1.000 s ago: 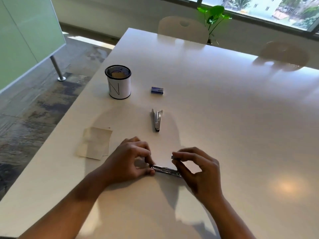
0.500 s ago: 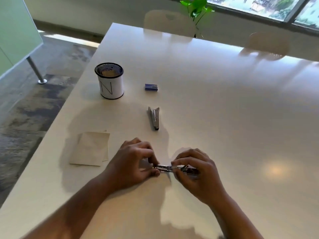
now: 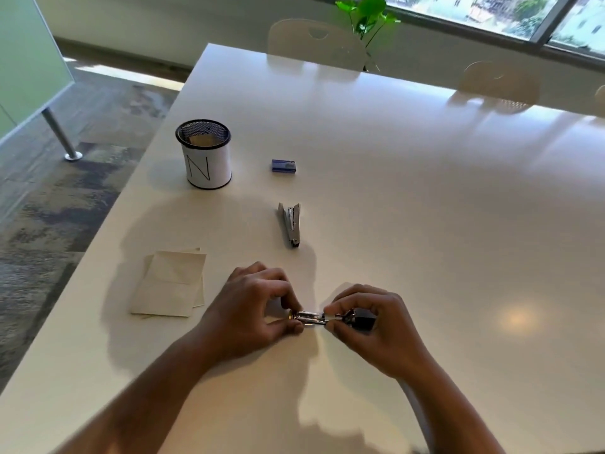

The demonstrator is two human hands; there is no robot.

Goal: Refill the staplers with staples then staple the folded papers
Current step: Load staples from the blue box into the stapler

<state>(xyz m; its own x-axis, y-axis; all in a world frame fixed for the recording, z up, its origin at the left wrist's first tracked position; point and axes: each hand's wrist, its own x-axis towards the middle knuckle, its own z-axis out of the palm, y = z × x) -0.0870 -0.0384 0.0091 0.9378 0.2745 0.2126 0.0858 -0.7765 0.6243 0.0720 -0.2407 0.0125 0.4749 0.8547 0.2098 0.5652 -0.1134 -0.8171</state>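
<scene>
Low over the near part of the white table (image 3: 409, 191), both my hands hold a small metal stapler (image 3: 312, 317). My left hand (image 3: 252, 309) pinches its left end between thumb and fingers. My right hand (image 3: 373, 326) grips its right end, where a dark part shows under the fingers. A second grey stapler (image 3: 290, 224) lies beyond my hands, lengthwise away from me. Further back lies a small blue staple box (image 3: 283, 166). Folded cream papers (image 3: 172, 283) sit stacked to the left of my left hand.
A white mesh-rimmed cup marked N (image 3: 204, 155) stands at the back left, something tan inside it. The table's left edge runs close beside the papers. Chairs (image 3: 314, 40) and a green plant (image 3: 366, 14) stand behind the far edge.
My right hand has slid along the stapler toward its right end and closed over it. The left hand keeps its pinch. The view has shifted slightly.
</scene>
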